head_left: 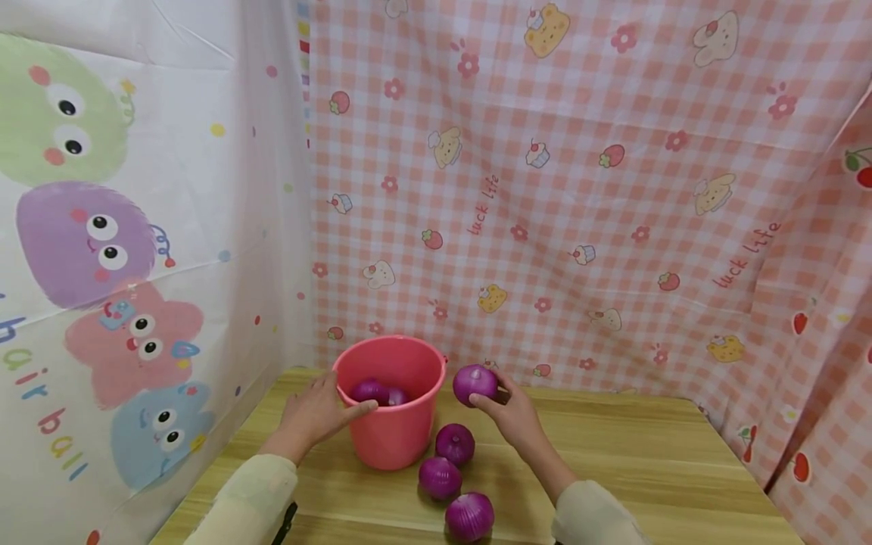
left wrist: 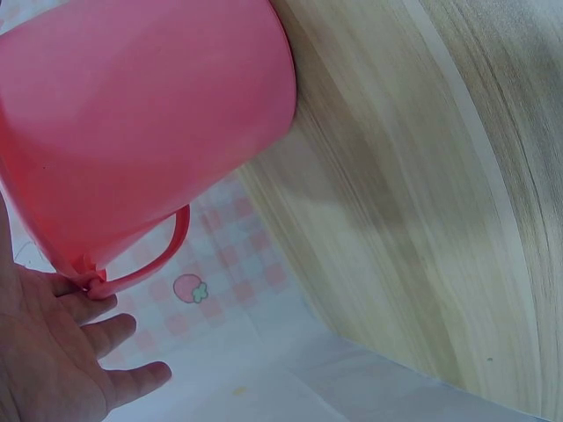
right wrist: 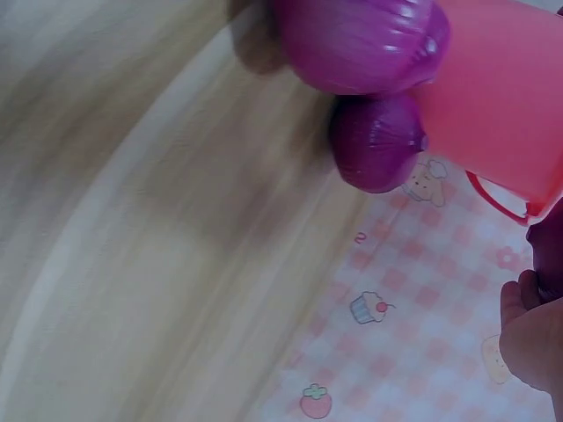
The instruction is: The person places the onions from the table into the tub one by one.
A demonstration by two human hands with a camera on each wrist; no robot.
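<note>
Right hand [head_left: 512, 415]: thumb and fingers pinch a purple onion [head_left: 475, 384], held up at about rim height, just right of the pink bucket [head_left: 391, 437], stem tip facing the wearer. Left hand [head_left: 309, 415] is on the bucket's left rim: thumb laid across the front of the rim, other fingers fairly straight and spread apart on the outside, at the joint of the handle [left wrist: 176, 244] per the left wrist view. Bucket stands upright on the wood-grain table [head_left: 627, 462], near the back edge, toward the back left corner. At least two onions [head_left: 370, 390] inside it; can't count lower down. Three more on the table, strung from the bucket toward the front edge: far onion [head_left: 455, 444] just beside the bucket's right side, middle onion [head_left: 439, 478], near onion [head_left: 469, 518]. Can't tell if those three touch. Pale sleeves [head_left: 255, 492] on both arms. Pink checked cloth [head_left: 586, 197] hangs past the back edge, white cartoon-print cloth [head_left: 225, 182] along the left.
</note>
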